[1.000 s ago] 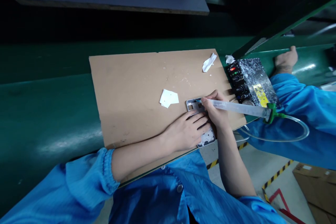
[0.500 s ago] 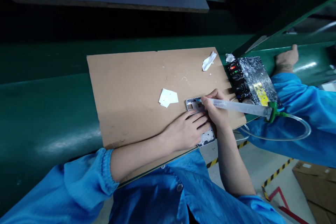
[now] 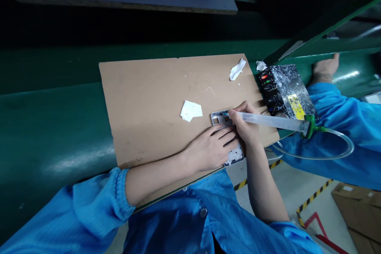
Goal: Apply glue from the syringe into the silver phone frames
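Note:
A silver phone frame lies on a brown cardboard sheet. My left hand rests flat on the frame with fingers stretched out, pressing it down. My right hand is closed in a pen grip on a clear dispensing syringe, whose tip touches the frame's upper part. A green cap at the syringe's rear joins a clear hose that loops to the right.
A black controller box with lit red and green lights stands right of the cardboard. White paper scraps lie on the sheet. A co-worker's hand and blue sleeve are at the right. All rests on a green conveyor.

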`<action>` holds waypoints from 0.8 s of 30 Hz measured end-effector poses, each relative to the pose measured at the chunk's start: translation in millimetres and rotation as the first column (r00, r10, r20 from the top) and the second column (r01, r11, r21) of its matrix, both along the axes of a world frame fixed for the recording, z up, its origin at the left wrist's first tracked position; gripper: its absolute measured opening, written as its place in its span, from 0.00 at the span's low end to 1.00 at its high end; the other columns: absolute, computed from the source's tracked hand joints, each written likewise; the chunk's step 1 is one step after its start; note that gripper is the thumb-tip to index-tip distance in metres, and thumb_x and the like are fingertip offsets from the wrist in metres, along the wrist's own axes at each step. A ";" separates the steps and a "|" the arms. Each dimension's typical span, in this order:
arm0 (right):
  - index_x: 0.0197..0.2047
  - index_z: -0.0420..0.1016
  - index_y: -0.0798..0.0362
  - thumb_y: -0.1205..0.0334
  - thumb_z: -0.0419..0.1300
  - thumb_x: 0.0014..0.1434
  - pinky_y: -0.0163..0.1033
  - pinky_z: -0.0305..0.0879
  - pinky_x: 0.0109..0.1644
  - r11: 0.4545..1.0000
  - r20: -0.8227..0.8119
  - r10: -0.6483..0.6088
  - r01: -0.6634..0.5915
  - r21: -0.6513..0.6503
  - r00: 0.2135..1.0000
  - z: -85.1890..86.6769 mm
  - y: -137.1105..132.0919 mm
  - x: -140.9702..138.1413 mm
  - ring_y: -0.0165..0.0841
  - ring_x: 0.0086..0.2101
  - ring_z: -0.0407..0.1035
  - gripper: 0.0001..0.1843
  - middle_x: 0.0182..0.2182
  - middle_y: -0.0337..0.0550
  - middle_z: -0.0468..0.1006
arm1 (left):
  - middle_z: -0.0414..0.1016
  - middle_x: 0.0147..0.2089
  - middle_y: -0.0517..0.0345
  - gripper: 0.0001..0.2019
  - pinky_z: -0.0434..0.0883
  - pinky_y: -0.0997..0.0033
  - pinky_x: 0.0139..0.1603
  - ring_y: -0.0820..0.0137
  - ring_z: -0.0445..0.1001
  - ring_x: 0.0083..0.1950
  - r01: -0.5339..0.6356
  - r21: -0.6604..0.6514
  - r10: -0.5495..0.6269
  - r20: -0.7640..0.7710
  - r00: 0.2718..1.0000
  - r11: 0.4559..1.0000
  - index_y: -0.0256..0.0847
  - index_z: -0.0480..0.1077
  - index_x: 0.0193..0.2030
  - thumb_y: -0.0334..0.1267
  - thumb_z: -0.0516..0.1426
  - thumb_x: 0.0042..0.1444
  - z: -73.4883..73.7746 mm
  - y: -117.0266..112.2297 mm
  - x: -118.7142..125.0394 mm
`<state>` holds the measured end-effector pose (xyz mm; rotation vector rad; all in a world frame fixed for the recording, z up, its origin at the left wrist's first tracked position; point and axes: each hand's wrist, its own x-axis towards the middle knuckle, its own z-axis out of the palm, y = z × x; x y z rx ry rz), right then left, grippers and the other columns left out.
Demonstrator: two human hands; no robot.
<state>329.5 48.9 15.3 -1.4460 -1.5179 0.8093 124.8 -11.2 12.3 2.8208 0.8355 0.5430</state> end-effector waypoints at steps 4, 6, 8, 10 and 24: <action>0.34 0.72 0.45 0.46 0.77 0.66 0.42 0.64 0.31 1.000 -0.012 0.005 -0.005 0.020 1.000 0.9 0.1 -1.5 0.32 0.24 0.65 0.20 0.23 0.33 0.74 | 0.79 0.81 0.49 0.22 0.62 0.51 0.87 0.56 0.74 0.82 -0.003 0.005 0.003 0.012 1.000 1.000 0.41 0.77 0.76 0.42 0.60 0.81 -1.2 -0.4 0.0; 0.34 0.72 0.45 0.46 0.76 0.66 0.42 0.65 0.31 1.000 -0.008 0.004 -0.003 0.020 1.000 0.8 0.2 -1.8 0.32 0.24 0.65 0.21 0.23 0.33 0.74 | 0.79 0.81 0.50 0.22 0.63 0.51 0.86 0.56 0.74 0.82 -0.005 0.013 0.005 0.018 1.000 1.000 0.41 0.78 0.76 0.42 0.59 0.81 -1.7 -0.2 0.3; 0.34 0.71 0.45 0.46 0.76 0.66 0.41 0.65 0.31 1.000 -0.006 0.000 0.000 0.021 1.000 0.2 0.4 -1.6 0.32 0.24 0.65 0.21 0.23 0.33 0.74 | 0.79 0.81 0.50 0.22 0.64 0.51 0.86 0.57 0.75 0.82 -0.005 0.016 0.005 0.019 1.000 1.000 0.41 0.78 0.76 0.41 0.59 0.81 -1.7 0.1 0.8; 0.34 0.71 0.45 0.46 0.76 0.66 0.41 0.65 0.31 1.000 -0.007 0.001 -0.001 0.025 1.000 -0.4 0.7 -1.4 0.31 0.24 0.65 0.21 0.23 0.32 0.73 | 0.80 0.81 0.51 0.22 0.64 0.51 0.85 0.57 0.75 0.82 -0.005 0.013 0.004 0.014 1.000 1.000 0.41 0.78 0.76 0.42 0.59 0.81 -1.5 0.5 1.1; 0.33 0.71 0.45 0.51 0.74 0.63 0.40 0.64 0.30 1.000 -0.009 -0.007 0.007 0.029 1.000 0.6 0.9 -1.9 0.31 0.23 0.65 0.17 0.23 0.32 0.73 | 0.78 0.82 0.50 0.22 0.63 0.51 0.86 0.57 0.74 0.83 -0.001 0.007 0.001 -0.018 1.000 1.000 0.42 0.77 0.77 0.42 0.59 0.82 0.7 0.4 1.0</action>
